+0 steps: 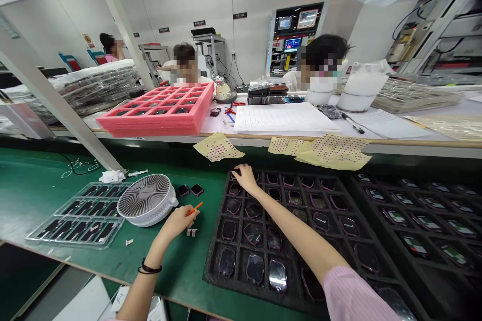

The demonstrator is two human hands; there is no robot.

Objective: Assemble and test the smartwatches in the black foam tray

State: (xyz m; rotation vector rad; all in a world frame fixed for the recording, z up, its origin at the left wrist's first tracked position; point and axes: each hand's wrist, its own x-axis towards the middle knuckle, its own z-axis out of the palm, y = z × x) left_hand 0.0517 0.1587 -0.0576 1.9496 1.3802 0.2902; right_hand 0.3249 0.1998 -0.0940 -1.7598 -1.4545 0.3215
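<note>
My left hand (184,220) is closed around a thin orange stick (195,208) above the green mat, right of a white round fan (147,199). Two small dark watch-like pieces (190,190) lie just beyond it, and small pale tabs (192,232) lie near its fingers. My right hand (244,176) reaches to the far left corner of a black foam tray (215,261) of dark watch-like units. Its fingertips are bent down at a corner compartment, over a dark unit; whether they grip it cannot be made out.
A clear tray of dark parts (81,213) lies left of the fan. Another black tray (417,210) stands at the right. On the raised shelf are a pink foam tray (161,110), papers (282,118) and white containers (359,91). Yellow sheets (331,152) hang from its edge. People sit beyond.
</note>
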